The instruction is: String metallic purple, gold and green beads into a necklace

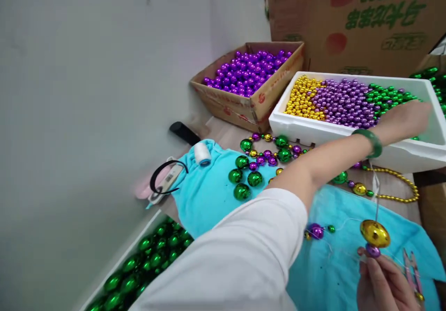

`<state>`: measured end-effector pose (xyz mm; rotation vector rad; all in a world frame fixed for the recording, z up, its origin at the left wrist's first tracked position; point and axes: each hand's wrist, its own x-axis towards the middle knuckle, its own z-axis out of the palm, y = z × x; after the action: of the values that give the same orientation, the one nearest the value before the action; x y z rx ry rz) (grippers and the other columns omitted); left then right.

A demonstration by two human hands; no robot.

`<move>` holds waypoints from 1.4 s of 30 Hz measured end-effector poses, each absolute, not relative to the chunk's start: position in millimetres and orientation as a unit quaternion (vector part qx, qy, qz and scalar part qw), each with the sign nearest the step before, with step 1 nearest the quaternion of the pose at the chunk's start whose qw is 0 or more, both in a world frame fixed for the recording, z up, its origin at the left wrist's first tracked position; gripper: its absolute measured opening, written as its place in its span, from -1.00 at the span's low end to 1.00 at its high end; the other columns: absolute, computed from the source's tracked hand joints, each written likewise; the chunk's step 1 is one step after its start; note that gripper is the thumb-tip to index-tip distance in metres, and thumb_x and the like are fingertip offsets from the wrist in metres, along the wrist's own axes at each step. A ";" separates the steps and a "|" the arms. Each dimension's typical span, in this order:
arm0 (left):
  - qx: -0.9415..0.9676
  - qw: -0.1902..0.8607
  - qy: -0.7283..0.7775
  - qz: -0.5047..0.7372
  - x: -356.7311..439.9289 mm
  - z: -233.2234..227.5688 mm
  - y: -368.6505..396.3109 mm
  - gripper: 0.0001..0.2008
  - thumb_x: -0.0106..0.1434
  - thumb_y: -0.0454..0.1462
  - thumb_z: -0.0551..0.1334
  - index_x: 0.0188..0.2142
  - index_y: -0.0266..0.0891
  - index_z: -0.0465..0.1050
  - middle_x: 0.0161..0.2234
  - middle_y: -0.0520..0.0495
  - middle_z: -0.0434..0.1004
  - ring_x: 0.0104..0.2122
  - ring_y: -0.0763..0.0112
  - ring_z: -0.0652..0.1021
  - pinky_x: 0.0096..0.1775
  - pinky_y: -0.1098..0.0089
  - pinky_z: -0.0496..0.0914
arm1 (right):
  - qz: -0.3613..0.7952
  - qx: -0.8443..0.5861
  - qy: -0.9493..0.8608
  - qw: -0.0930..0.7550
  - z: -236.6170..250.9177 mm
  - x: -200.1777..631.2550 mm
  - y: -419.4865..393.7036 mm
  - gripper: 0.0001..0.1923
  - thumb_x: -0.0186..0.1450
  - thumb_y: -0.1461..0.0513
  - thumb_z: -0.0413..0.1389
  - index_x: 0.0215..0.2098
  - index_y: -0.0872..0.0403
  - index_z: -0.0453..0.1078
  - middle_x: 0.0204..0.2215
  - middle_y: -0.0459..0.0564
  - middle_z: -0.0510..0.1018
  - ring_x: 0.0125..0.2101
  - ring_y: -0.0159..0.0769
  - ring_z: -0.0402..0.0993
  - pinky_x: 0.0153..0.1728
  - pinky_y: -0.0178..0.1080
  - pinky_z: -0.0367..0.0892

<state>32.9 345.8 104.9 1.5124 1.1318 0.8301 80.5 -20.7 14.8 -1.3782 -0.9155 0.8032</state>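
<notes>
My left hand (pixel 406 119) reaches across to the white foam box (pixel 292 124), over the small green beads (pixel 386 98). It is blurred and its fingers are hidden, so I cannot tell whether they hold anything. A green bangle (pixel 369 142) circles that wrist. At the lower right my right hand (pixel 385 281) is closed, pinching a small purple bead (pixel 372 250). Right above that bead sits a large gold bead (pixel 375 233), with a thin needle (pixel 377 208) standing up out of it. Small scissors or snips (pixel 413 271) lie beside this hand on the turquoise cloth (pixel 334 274).
A cardboard box (pixel 226 104) of purple beads stands at the back, and a tub of large green beads (pixel 153 257) at lower left. Strung bead necklaces (pixel 284 155) lie mid-table. A thread spool (pixel 202 154) and black headband (pixel 155 176) rest left; a big carton (pixel 313 23) rises behind.
</notes>
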 end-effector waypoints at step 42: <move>0.076 0.708 0.296 0.637 -237.0 63.6 25.3 -0.83 0.33 -0.26 0.13 -0.25 -0.30 0.46 -0.41 -0.09 0.57 -0.46 0.49 0.56 -0.42 0.50 0.42 | 0.479 -0.563 -0.507 0.443 23.6 -19.7 -53.9 -0.81 0.16 0.12 0.24 -0.37 0.10 0.53 -0.63 -0.12 0.36 -0.62 -0.47 0.17 -0.65 -0.38 0.07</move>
<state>-237.0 25.3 63.6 0.1693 0.6584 1.4141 -19.7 -53.9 23.6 -1.3968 -1.2581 1.1871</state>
